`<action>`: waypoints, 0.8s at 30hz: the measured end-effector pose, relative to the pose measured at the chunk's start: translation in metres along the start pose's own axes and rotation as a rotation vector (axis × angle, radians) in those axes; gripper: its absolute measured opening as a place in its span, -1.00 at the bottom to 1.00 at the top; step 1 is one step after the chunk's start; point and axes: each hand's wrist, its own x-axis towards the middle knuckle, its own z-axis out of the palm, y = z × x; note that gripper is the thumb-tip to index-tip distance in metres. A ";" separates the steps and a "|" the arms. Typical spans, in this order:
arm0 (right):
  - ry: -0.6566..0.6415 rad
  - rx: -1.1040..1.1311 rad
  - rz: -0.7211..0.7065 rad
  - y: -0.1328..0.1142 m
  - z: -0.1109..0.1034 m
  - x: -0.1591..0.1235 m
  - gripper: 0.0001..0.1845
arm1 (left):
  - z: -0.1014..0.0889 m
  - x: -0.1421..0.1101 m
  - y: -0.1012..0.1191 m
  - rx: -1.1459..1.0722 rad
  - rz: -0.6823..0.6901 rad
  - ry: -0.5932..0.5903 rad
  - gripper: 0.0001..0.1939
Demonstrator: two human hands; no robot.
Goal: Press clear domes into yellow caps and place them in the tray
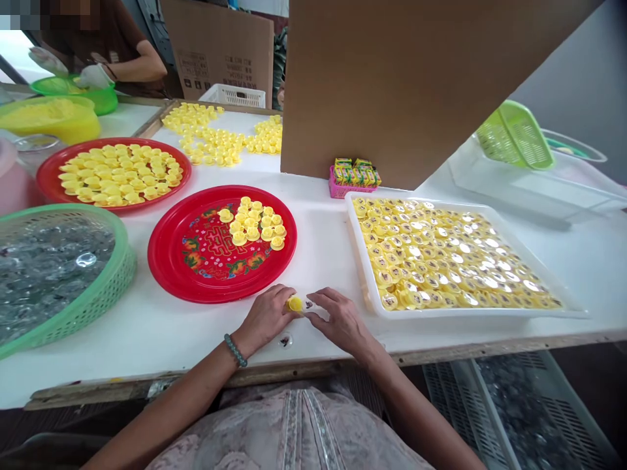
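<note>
My left hand (pixel 267 316) rests on the white table with its fingers pinched round a small yellow cup (pixel 294 303). My right hand (pixel 337 320) lies just right of it, fingers curled, fingertips touching the cup and a small clear lid (pixel 308 304). Another clear lid with a dark spot (pixel 285 340) lies on the table below the hands. Straight ahead stands a red plate (pixel 196 274) with a cluster of yellow cups. To the right is a white tray (pixel 365 274) filled with several sealed yellow cups.
A green basket (pixel 98 294) of clear lids sits at left. A second red plate (pixel 46 176) of yellow cups lies behind. Loose yellow cups (pixel 220 140) cover the far table. A cardboard sheet (pixel 416 85) stands upright; a pink basket (pixel 343 189) sits before it. Another person (pixel 112 52) works at far left.
</note>
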 end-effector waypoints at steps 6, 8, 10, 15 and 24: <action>-0.150 -0.091 -0.048 -0.004 0.004 0.018 -0.77 | 0.002 -0.005 -0.013 -0.198 -0.077 0.042 -0.81; -0.194 -0.129 -0.067 -0.007 0.005 0.022 -0.80 | 0.004 -0.004 -0.016 -0.223 -0.078 0.051 -0.85; -0.229 -0.167 -0.079 -0.009 0.005 0.026 -0.82 | 0.006 -0.003 -0.018 -0.227 -0.066 0.057 -0.87; -0.301 -0.302 -0.116 -0.012 0.008 0.030 -0.86 | 0.006 0.000 -0.017 -0.272 -0.048 0.056 -0.87; -0.382 -0.307 -0.097 -0.013 0.009 0.037 -0.81 | 0.005 0.004 -0.015 -0.719 -0.332 0.000 -0.75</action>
